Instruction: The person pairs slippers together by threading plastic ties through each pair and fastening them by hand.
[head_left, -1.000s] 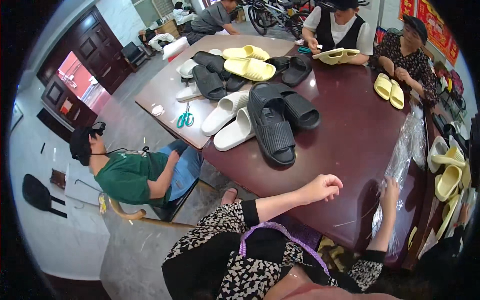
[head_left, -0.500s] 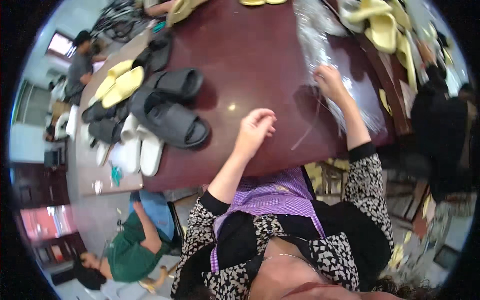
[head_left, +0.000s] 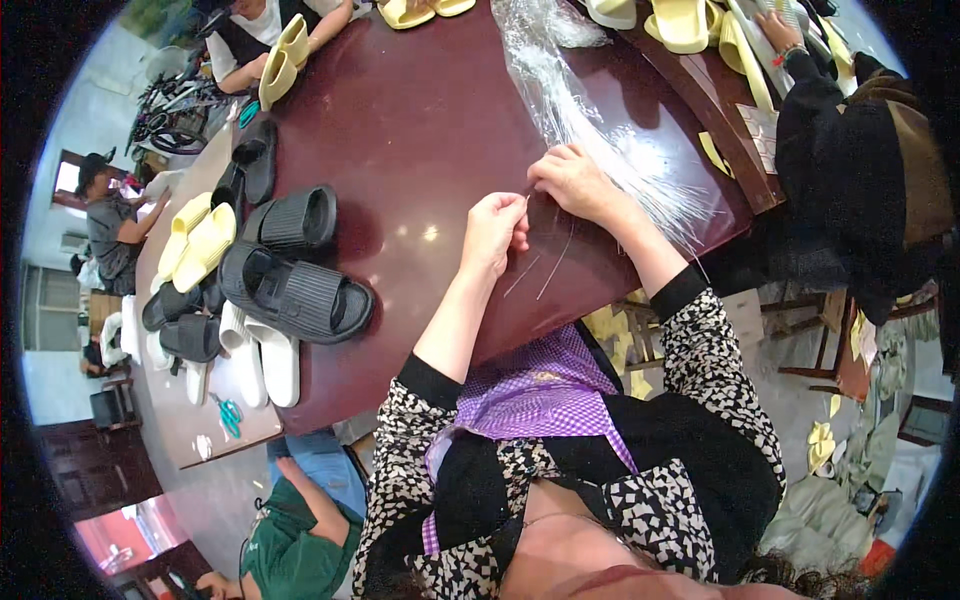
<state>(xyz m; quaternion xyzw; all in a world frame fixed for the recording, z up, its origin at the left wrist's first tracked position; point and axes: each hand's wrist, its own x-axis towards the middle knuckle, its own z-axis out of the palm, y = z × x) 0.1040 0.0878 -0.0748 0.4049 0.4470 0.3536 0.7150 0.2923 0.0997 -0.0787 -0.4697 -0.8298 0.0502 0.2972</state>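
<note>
My left hand point(head_left: 495, 232) and my right hand point(head_left: 572, 180) meet over the dark red table point(head_left: 420, 130), pinching thin clear plastic strands point(head_left: 545, 265) between the fingertips. The strands trail down toward the table's near edge. Just beyond my right hand lies a clear plastic bag with a bundle of the same strands point(head_left: 610, 140). Both sleeves are black-and-white patterned, and a purple checked apron point(head_left: 540, 385) covers my lap.
Black ribbed slippers point(head_left: 295, 290) lie left of my hands, with white slippers point(head_left: 262, 358) and yellow slippers point(head_left: 200, 245) farther left. A person in green point(head_left: 300, 540) sits below left. Another person in black point(head_left: 850, 180) sits at the right. More yellow slippers point(head_left: 690, 20) lie at the far edge.
The camera has turned toward the table's right side. My two hands have come together and taken hold of the strands; earlier they were apart, the right one at the plastic bag.
</note>
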